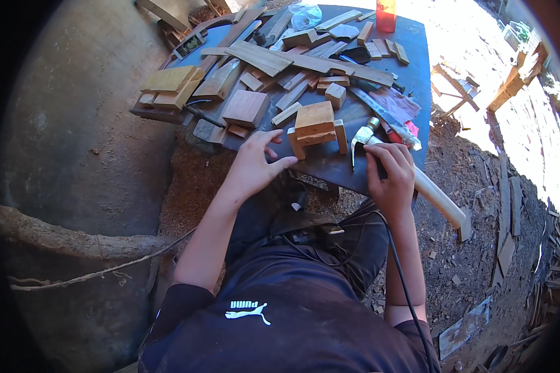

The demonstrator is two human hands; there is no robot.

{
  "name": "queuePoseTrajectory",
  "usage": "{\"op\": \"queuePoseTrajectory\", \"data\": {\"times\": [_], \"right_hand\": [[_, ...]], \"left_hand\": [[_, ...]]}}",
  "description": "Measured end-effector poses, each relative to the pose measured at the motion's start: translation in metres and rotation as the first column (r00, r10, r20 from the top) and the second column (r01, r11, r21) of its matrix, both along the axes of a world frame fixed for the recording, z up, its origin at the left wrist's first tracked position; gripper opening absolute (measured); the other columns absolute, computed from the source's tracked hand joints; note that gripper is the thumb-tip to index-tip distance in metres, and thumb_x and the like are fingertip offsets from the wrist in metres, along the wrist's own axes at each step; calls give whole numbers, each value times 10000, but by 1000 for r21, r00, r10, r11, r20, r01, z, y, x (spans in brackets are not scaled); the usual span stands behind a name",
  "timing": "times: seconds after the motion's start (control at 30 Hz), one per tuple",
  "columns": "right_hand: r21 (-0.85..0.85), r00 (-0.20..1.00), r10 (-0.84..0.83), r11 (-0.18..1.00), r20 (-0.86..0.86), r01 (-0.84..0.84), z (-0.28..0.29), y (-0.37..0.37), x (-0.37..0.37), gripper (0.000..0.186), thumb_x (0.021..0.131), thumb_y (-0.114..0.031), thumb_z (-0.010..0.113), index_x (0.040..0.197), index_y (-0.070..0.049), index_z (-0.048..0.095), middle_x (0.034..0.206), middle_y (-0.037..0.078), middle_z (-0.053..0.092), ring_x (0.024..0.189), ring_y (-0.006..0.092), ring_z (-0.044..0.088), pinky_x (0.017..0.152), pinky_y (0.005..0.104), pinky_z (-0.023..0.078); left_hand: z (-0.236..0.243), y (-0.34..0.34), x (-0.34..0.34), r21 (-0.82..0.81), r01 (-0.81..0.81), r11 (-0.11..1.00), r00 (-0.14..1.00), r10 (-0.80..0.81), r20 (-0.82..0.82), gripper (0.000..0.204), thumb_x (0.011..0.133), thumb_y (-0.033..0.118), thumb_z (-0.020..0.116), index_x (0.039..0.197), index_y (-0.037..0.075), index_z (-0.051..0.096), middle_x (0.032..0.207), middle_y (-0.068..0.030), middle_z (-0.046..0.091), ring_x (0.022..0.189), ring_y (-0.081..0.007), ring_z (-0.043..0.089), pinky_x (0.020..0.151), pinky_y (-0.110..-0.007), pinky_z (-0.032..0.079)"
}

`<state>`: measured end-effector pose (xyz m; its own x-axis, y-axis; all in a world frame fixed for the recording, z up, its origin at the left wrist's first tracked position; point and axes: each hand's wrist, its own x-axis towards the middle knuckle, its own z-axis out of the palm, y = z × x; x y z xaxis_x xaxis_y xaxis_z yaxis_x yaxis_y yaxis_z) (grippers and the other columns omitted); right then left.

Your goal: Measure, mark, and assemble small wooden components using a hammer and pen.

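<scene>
The small wooden piece [315, 120] stood upright near the middle of the frame, close to the near edge of the dark table [335, 168], its block-like top set between two pale legs that reached down to the surface. The left hand [259, 156], just left of it, was released, thumb and fingers spread apart with nothing between them; whether a fingertip brushed the near leg could not be told. The right hand [392, 166], right of centre, lay over the hammer [438, 198] at the handle just below the head, with fingers bent; how firmly they closed on it could not be made out. The hammer's handle slanted toward the lower right, past the table's edge. As for progress, the piece looked largely put together, top and both legs in place and standing unaided. What remained was harder to judge: no fastening could be made out at its joints, so some securing or truing may have been left. A pinkish block [246, 109] and a small cube [336, 95] sat near it, while loose wooden strips [258, 58] crowded the upper part of the frame, seemingly unused.
</scene>
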<state>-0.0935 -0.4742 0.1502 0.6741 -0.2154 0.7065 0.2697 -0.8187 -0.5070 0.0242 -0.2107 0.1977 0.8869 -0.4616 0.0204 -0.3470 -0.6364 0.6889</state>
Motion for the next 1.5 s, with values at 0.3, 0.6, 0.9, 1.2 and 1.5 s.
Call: {"op": "queuePoseTrajectory", "data": {"times": [0.3,0.6,0.9,1.2,1.5], "right_hand": [[40,1000,10,999,-23,-9,1,1,-1,148,850,-23,741,993,-56,739,929,92,721,883,293,664,805,409,501],[11,972,176,984,-153,-177,41,-9,29,550,824,-7,765,1350,-117,646,1253,135,667,1130,344,629,976,441,521],[485,727,568,796,-387,-363,53,-9,103,714,873,-82,710,1550,-146,496,1527,98,553,1319,221,578,1004,381,541],[638,680,640,699,-358,-323,37,-19,97,696,887,-145,774,1536,-88,525,1515,101,568,1190,184,630,923,332,572],[516,697,639,738,-325,-435,27,-24,96,760,808,-107,856,1506,-104,557,1465,83,599,1139,179,632,891,323,583]], "left_hand": [[-22,-10,27,-9,90,996,996,-90,29,593,778,166,904,1311,37,679,975,-89,736,886,-168,698,759,-334,566],[-21,0,70,-48,204,978,978,-202,43,439,818,-78,766,1241,7,688,1113,-121,692,904,-219,716,751,-329,563],[-40,-2,88,-107,283,953,936,-250,247,408,830,-81,746,1216,45,718,1071,-95,680,853,-223,700,752,-352,557],[-12,8,50,-150,225,963,971,-234,-48,860,859,80,784,1603,19,356,1401,-195,588,1240,-319,632,1034,-405,540],[-24,-27,16,-114,142,983,989,-135,66,1476,631,347,998,1670,39,-3,1637,-294,274,1521,-449,326,1245,-501,323]]}}
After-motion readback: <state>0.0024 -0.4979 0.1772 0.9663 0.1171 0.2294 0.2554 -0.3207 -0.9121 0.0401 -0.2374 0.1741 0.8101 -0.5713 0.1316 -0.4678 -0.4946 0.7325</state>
